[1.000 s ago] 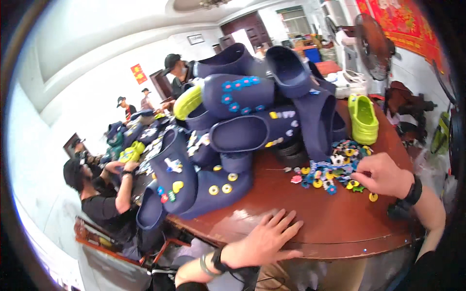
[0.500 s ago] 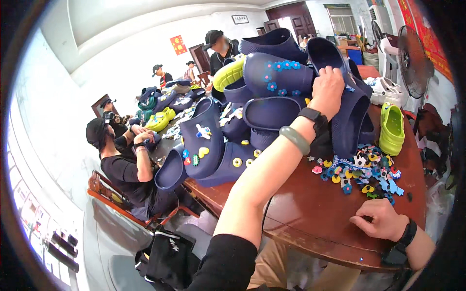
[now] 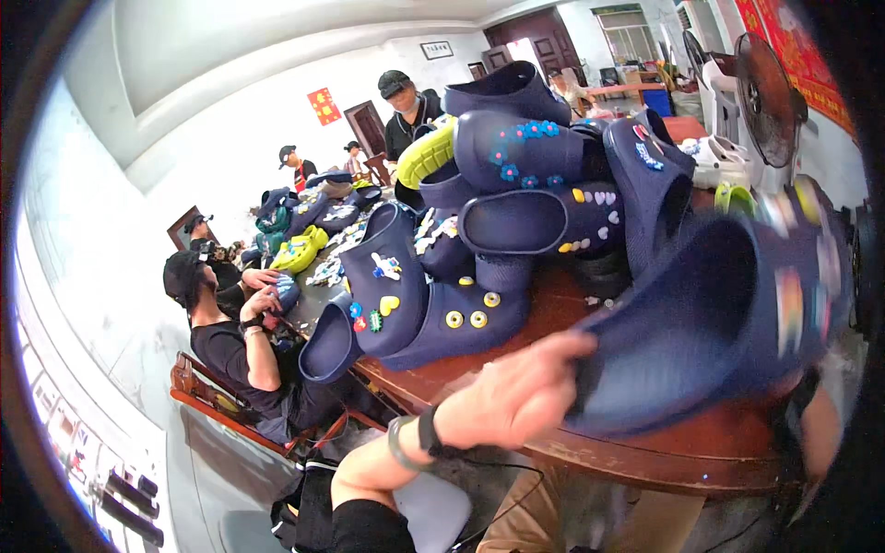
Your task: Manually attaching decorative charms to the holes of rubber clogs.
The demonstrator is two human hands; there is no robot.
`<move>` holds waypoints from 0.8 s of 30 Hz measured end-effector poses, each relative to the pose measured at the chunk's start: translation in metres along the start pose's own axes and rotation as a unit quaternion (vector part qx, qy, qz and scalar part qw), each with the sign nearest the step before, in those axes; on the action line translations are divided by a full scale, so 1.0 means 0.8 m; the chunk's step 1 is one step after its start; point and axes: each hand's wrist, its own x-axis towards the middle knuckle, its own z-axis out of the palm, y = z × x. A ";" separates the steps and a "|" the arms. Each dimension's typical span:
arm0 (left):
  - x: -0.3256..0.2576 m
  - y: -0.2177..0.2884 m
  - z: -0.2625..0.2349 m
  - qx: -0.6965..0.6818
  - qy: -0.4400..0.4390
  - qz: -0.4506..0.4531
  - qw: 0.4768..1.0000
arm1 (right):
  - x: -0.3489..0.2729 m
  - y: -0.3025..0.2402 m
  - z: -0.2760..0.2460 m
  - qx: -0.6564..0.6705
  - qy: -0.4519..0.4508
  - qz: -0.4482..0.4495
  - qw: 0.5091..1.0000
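Observation:
My left hand [image 3: 516, 396] grips the heel end of a large navy clog [image 3: 719, 323] that is blurred and close to the camera, with coloured charms on its upper. The clog hangs above the brown wooden table [image 3: 701, 447]. My right hand [image 3: 819, 433] is a blur at the lower right, beside or under the clog's far end; whether it grips anything is unclear. Behind stands a pile of navy clogs [image 3: 516, 184] decorated with small charms.
A yellow-green clog [image 3: 426, 155] sits in the pile. A person in black [image 3: 230, 341] sits on a wooden chair [image 3: 207, 401] at the left. Another in a dark cap [image 3: 406, 101] stands behind the pile. A standing fan [image 3: 770, 88] is at the right.
My left hand reached up to the pile and has come back toward me holding a navy clog. My right hand left the charms on the table and moved lower right.

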 end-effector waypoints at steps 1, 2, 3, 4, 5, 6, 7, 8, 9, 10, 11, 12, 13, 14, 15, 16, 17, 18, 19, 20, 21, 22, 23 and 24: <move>-0.010 0.019 -0.005 0.000 -0.021 0.018 1.000 | 0.004 -0.006 0.001 -0.003 -0.022 0.007 1.000; -0.028 0.025 -0.011 -0.008 -0.057 0.014 0.998 | 0.006 -0.013 0.001 -0.008 -0.039 0.014 0.999; -0.049 0.028 -0.015 -0.015 -0.096 0.001 0.995 | 0.016 -0.013 -0.007 -0.005 -0.062 0.029 0.998; -0.067 0.025 -0.014 -0.018 -0.074 -0.037 0.996 | 0.004 -0.020 0.009 -0.027 -0.107 0.038 0.993; -0.087 0.022 -0.020 -0.030 -0.094 -0.071 0.993 | 0.007 -0.014 0.019 -0.031 -0.163 0.062 0.984; -0.102 0.028 -0.025 -0.039 -0.098 -0.166 0.981 | 0.014 -0.003 0.016 -0.092 -0.190 0.103 0.972; -0.122 0.038 -0.031 -0.074 -0.083 -0.352 0.929 | 0.041 0.018 0.001 -0.172 -0.239 0.140 0.945; -0.112 0.036 -0.027 -0.043 -0.066 -0.436 0.896 | 0.046 0.024 -0.006 -0.152 -0.267 0.175 0.935; -0.116 0.032 -0.030 -0.035 -0.054 -0.461 0.885 | 0.049 0.025 0.002 -0.236 -0.270 0.205 0.911; -0.120 0.023 -0.031 -0.041 -0.059 -0.368 0.927 | 0.042 0.026 0.010 -0.267 -0.256 0.215 0.904; -0.120 0.018 -0.028 0.052 -0.088 -0.331 0.938 | 0.040 0.028 0.021 -0.346 -0.247 0.169 0.889; -0.109 0.007 -0.021 0.118 -0.133 -0.290 0.940 | 0.039 0.023 0.030 -0.362 -0.221 0.184 0.887; -0.095 0.001 -0.015 0.187 -0.176 -0.249 0.934 | 0.038 0.020 0.033 -0.375 -0.200 0.199 0.883; -0.089 0.000 -0.014 0.157 -0.192 -0.275 0.929 | 0.034 0.019 0.034 -0.354 -0.152 0.211 0.898; -0.086 0.005 -0.008 0.151 -0.190 -0.270 0.932 | 0.031 0.024 0.030 -0.331 -0.110 0.221 0.911; -0.083 0.014 0.001 0.070 -0.110 -0.321 0.938 | 0.030 0.029 0.021 -0.356 -0.112 0.183 0.910; -0.079 0.020 0.009 -0.011 -0.028 -0.366 0.930 | 0.030 0.030 0.017 -0.360 -0.105 0.181 0.909; -0.077 0.026 0.017 -0.085 -0.012 -0.367 0.926 | 0.029 0.030 0.014 -0.415 -0.096 0.151 0.892; -0.060 0.032 0.023 -0.104 -0.023 -0.340 0.934 | 0.031 0.032 0.012 -0.468 -0.092 0.122 0.871; -0.047 0.035 0.032 -0.054 -0.057 -0.333 0.940 | 0.033 0.036 0.013 -0.503 -0.081 0.102 0.855; -0.035 0.040 0.044 -0.007 -0.089 -0.320 0.943 | 0.029 0.034 0.012 -0.543 -0.088 0.051 0.834; -0.029 0.043 0.054 -0.036 -0.070 -0.358 0.931 | 0.026 0.039 0.017 -0.586 -0.085 -0.041 0.805; -0.025 0.046 0.066 -0.066 -0.051 -0.393 0.916 | 0.023 0.045 0.023 -0.623 -0.081 -0.132 0.767; -0.020 0.047 0.076 -0.048 -0.014 -0.359 0.932 | 0.024 0.047 0.028 -0.705 -0.134 -0.242 0.653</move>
